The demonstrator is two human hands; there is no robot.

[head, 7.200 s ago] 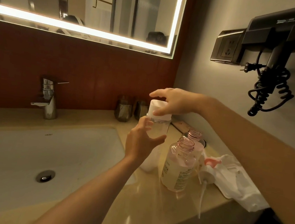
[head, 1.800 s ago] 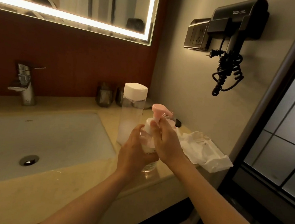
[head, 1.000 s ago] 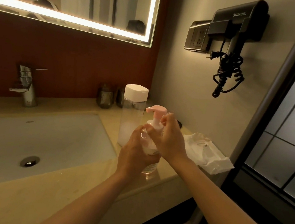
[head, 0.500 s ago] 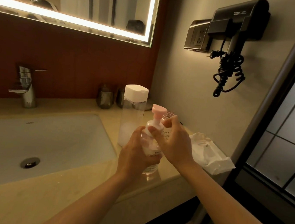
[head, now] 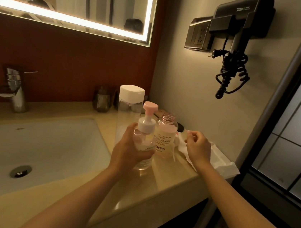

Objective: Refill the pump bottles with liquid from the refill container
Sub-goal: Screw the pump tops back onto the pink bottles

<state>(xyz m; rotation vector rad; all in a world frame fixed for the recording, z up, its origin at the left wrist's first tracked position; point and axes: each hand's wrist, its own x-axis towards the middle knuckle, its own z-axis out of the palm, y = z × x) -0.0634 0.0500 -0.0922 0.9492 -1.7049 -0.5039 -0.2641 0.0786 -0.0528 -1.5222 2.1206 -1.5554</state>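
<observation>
1. A clear plastic pump bottle with a pink pump head (head: 145, 126) is seen upright at the centre of the frame, on the beige stone countertop (head: 166, 183), with its white collar seated on the neck.
2. The bottle's body is gripped by the left hand (head: 128, 154), whose fingers are curled round it and held close together.
3. The right hand (head: 197, 147) is held right of centre, apart from both bottles, above a crumpled white plastic packet (head: 221, 161). Its fingers are loosely curled and nothing is seen pinched; whether the fingertips touch the packet cannot be told.
4. A pale pink labelled bottle with an open threaded neck (head: 165, 136) is placed just beside the gripped bottle, on its right.
5. A tall clear refill container with a white square cap (head: 131, 100) is seen upright and capped, behind the pump bottle.
6. A white sink basin (head: 58, 141) fills the lower left, with a chrome tap (head: 16, 91) above it.
7. A black wall-mounted hair dryer (head: 238, 28) with a coiled cord is fixed at the upper right.
</observation>
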